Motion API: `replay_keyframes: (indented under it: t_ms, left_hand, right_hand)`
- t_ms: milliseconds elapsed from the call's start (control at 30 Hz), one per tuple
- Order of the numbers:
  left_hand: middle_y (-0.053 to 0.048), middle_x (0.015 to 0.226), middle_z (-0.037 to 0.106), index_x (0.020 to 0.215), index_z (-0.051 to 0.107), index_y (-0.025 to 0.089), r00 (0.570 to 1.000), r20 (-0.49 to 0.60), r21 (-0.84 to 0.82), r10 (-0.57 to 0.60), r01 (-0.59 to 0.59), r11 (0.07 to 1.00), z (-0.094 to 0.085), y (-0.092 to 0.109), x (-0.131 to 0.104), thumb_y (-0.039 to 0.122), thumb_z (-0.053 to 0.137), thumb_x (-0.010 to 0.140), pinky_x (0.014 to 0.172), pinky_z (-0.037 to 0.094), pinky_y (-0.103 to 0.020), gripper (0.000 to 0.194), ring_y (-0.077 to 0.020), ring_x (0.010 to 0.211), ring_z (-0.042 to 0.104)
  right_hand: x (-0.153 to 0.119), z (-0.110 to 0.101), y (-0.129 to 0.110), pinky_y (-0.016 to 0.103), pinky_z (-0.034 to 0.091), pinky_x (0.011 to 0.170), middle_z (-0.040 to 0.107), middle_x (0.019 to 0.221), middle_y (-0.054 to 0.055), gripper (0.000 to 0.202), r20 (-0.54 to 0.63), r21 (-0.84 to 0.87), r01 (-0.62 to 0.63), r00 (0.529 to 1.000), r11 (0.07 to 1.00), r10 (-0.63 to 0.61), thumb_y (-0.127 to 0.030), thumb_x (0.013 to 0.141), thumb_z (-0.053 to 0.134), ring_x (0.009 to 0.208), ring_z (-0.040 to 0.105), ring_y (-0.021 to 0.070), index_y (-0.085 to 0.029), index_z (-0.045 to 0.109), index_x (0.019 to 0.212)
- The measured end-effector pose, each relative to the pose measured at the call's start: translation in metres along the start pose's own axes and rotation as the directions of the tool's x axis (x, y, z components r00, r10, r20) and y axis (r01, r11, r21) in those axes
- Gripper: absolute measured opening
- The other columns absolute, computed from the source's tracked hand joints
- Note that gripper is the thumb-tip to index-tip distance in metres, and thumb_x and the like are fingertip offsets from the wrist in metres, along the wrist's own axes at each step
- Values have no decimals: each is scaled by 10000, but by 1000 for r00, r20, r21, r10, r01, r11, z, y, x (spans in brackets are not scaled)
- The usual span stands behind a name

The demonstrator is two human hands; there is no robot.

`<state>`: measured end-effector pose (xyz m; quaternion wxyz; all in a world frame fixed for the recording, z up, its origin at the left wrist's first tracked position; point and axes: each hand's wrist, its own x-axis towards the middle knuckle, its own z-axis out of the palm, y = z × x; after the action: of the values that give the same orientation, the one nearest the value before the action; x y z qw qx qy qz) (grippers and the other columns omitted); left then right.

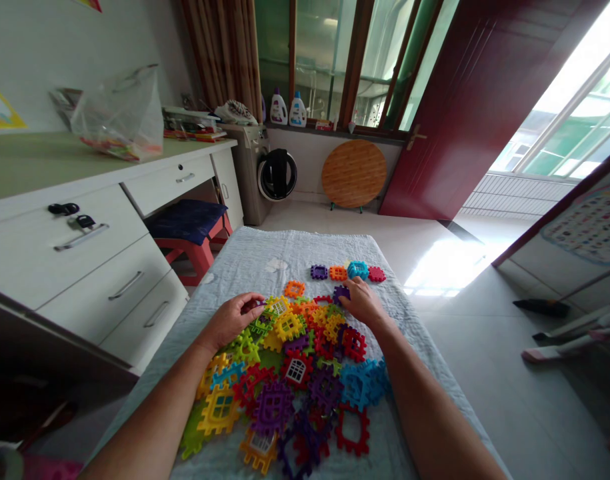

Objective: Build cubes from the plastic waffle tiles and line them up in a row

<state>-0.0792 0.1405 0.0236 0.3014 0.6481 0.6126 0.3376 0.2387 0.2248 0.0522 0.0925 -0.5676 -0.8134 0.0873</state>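
A pile of colourful plastic interlocking building blocks, notched squares and window frames, covers the middle of the cloth. My right hand (pixel 363 301) grips a purple block (pixel 341 293) at the pile's far right edge. Just beyond it stands a row: a dark purple block (pixel 319 272), an orange block (pixel 338 273), a blue block (pixel 357 269) and a red block (pixel 377 274). At the pile's far left side, my left hand (pixel 236 320) is closed, with a bit of purple block (pixel 260 303) showing at its fingertips. Beside those fingers lies a yellow window block (pixel 277 306).
The blocks rest on a low surface under a pale blue cloth (pixel 255 257). A single orange block (pixel 294 288) lies behind the pile. To the left are a white desk (pixel 169 177) and a red stool (pixel 197 257). A washing machine (pixel 249 173) and dark red door (pixel 449 100) stand beyond.
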Motion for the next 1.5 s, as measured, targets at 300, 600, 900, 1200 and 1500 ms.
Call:
replay_keyframes:
  t_ms: [300,600,900,1200,1500]
  left_hand:
    - [-60,979,678,1012,646,178,999,-43,23,7,-6,1000,-1,-1,-1,470,548,797,790,502,-305,376,-188,815,627]
    - [-63,979,681,1022,637,176,999,-32,16,-11,11,1000,-1,0,-1,469,553,790,799,504,-322,383,-195,826,628]
    - [-65,978,676,1025,630,177,1000,-29,18,-5,5,1000,-1,0,-1,464,547,796,811,505,-337,376,-203,846,624]
    - [-67,970,686,1022,643,176,999,-38,20,-7,8,1000,-2,1,-1,461,559,787,796,507,-333,379,-205,831,628]
    - [-70,987,694,1009,647,182,1000,-28,-34,-6,5,999,-2,-2,-1,447,574,785,836,510,-349,355,-217,874,646]
  right_hand:
    - [1,5,1,288,389,834,560,1027,106,237,52,55,112,992,992,-115,-309,812,534,941,543,208,-156,624,968]
    - [-1,5,5,340,362,900,501,1220,115,620,96,13,154,983,988,-155,-181,685,582,1074,456,265,-178,488,1298]
    - [2,0,7,327,367,849,545,1083,111,423,100,22,144,984,989,-145,-232,686,655,995,478,251,-153,613,1099]
    - [33,-18,-6,313,363,851,524,1062,96,431,-31,23,187,982,982,-187,-258,722,626,969,474,230,-175,589,1144]
    - [102,-6,-23,321,373,828,525,1147,112,486,113,-75,161,982,984,-152,-285,692,646,1027,479,265,-196,604,1167]
